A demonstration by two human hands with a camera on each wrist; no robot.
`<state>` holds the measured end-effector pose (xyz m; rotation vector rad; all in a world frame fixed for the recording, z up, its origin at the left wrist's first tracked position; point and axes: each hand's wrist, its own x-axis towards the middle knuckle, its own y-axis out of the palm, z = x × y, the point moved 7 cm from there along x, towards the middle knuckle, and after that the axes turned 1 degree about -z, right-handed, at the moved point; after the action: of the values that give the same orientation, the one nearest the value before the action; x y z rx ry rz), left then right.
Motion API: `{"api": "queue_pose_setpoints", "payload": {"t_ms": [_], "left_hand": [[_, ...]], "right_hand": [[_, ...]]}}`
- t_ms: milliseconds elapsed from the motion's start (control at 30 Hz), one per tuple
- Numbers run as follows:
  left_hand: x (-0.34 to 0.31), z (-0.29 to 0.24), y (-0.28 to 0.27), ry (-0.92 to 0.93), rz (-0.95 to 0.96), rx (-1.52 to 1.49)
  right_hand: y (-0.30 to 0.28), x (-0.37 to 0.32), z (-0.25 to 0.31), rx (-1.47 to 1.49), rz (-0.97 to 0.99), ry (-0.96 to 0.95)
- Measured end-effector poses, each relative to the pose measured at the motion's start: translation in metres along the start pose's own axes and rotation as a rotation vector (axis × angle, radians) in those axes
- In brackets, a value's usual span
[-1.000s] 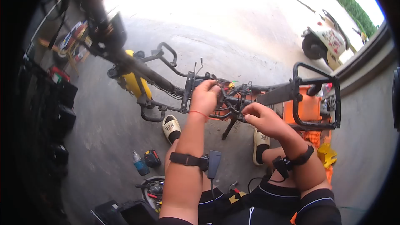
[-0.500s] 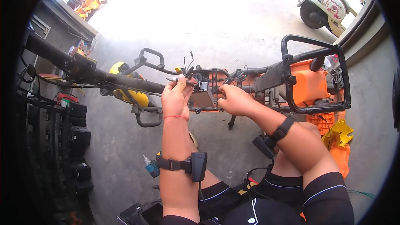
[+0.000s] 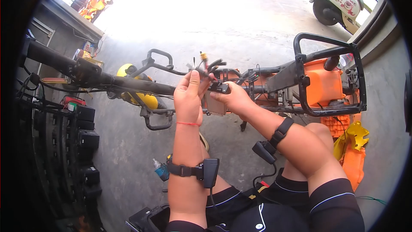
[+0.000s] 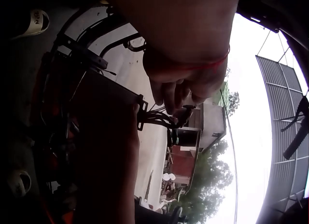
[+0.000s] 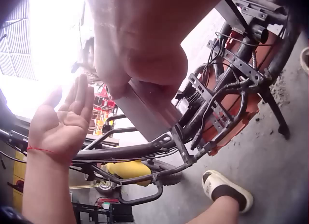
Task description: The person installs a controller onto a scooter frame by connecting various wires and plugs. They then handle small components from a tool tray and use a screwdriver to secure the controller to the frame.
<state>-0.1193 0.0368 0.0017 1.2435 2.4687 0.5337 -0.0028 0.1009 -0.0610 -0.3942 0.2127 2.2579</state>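
My right hand (image 3: 235, 99) grips a grey metal box (image 5: 142, 113) by its end, with the thumb on the near side in the head view. Black cables (image 3: 216, 65) fan up from the box, blurred, one ending in a yellow connector (image 3: 203, 56). In the head view my left hand (image 3: 187, 99) is raised just left of the box, its fingers overlapping the cables. The right wrist view shows that left palm facing the box with the fingers extended. From the left wrist, cables (image 4: 159, 119) hang from the box end close below the fingers.
Below the hands runs a bare black scooter frame (image 3: 146, 84), with an orange part (image 3: 322, 83) at the right and a yellow one (image 3: 148, 99) at the left. Black boxes (image 3: 89, 139) line the left wall. A blue power tool (image 3: 161, 171) lies on the floor.
Both hands were over the middle of the frame at first, then the left held cables beside the box. The box now tilts in the right hand, and the yellow connector has moved up and right.
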Motion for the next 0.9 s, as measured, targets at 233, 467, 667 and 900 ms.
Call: {"api": "queue_pose_setpoints", "payload": {"t_ms": [233, 467, 667, 900], "left_hand": [[-0.007, -0.016, -0.024, 0.155, -0.164, 0.486], [-0.010, 0.001, -0.029, -0.008, -0.015, 0.686], [-0.008, 0.012, -0.016, -0.029, 0.154, 1.031], [-0.014, 0.024, 0.001, -0.178, 0.250, 0.847]], "right_hand": [[-0.011, -0.003, -0.019, 0.554, -0.047, 0.190], [-0.025, -0.004, -0.012, 0.635, -0.068, 0.147], [-0.020, -0.007, -0.007, 0.597, 0.008, 0.173], [-0.007, -0.013, -0.010, 0.665, 0.156, 0.186]]}}
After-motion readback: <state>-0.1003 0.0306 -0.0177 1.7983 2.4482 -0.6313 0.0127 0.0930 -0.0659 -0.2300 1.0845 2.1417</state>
